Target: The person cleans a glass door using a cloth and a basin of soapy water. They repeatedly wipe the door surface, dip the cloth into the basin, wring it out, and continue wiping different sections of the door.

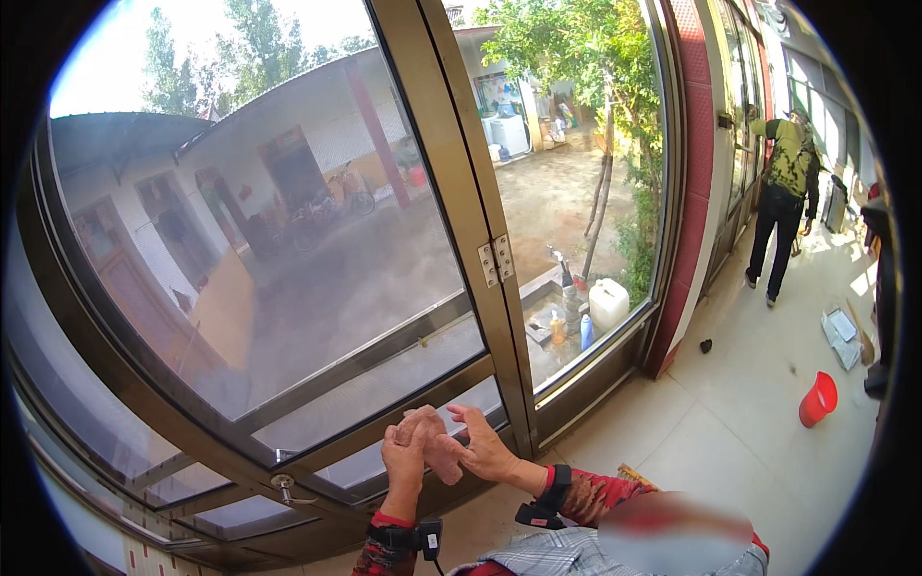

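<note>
My left hand (405,461) holds a crumpled pinkish-brown cloth (441,453) in front of the glazed metal door (317,461). Against the cloth's right side, my right hand (486,446) has its fingers spread, and one or more fingertips seem to touch it. Both hands are raised and close together, apart from the glass as far as I can tell. Below and left of them is the door's lever handle (287,488). A steel hinge (495,261) joins the door frame to the fixed window (569,216) on the right.
Another person (785,180) stands at a farther door on the right, one arm raised to it. On the tiled floor (735,446) are a red bucket (817,400), a grey packet (841,338) and a small dark object (706,347). A brush-like object (634,475) shows behind my right arm.
</note>
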Motion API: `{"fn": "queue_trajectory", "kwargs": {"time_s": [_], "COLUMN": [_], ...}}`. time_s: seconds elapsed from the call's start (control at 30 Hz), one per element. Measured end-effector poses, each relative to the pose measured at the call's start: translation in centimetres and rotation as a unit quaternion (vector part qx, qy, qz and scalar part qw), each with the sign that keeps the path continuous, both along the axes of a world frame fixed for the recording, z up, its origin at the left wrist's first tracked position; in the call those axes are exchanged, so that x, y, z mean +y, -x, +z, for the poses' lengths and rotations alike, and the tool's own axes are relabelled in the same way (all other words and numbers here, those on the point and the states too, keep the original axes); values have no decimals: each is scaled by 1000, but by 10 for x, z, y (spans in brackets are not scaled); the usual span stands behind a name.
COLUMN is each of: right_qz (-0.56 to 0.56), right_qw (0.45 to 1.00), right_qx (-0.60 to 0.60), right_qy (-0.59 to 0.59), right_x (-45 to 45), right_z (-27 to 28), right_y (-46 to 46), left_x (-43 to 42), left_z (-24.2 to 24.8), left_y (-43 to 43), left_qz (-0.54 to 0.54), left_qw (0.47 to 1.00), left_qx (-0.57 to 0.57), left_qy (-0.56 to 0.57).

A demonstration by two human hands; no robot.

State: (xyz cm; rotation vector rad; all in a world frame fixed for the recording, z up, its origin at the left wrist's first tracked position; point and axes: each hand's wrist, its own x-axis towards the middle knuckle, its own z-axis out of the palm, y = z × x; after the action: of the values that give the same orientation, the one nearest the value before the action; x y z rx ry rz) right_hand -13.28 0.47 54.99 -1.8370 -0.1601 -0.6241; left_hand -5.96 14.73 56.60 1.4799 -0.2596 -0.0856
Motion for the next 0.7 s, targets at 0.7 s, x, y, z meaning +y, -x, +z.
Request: {"fn": "queue_trajectory", "kwargs": {"time_s": [0.7], "right_qz": [-176], "right_qw": [910], "right_qx": [-344], "right_qy": [148], "right_x": [-266], "right_z": [159], "right_y": [-99], "left_x": [-190], "left_z": [103], "left_y": [-34], "left_qz": [-128], "left_qw": [980], "left_qx": [-112], "left_qy": [104]}}
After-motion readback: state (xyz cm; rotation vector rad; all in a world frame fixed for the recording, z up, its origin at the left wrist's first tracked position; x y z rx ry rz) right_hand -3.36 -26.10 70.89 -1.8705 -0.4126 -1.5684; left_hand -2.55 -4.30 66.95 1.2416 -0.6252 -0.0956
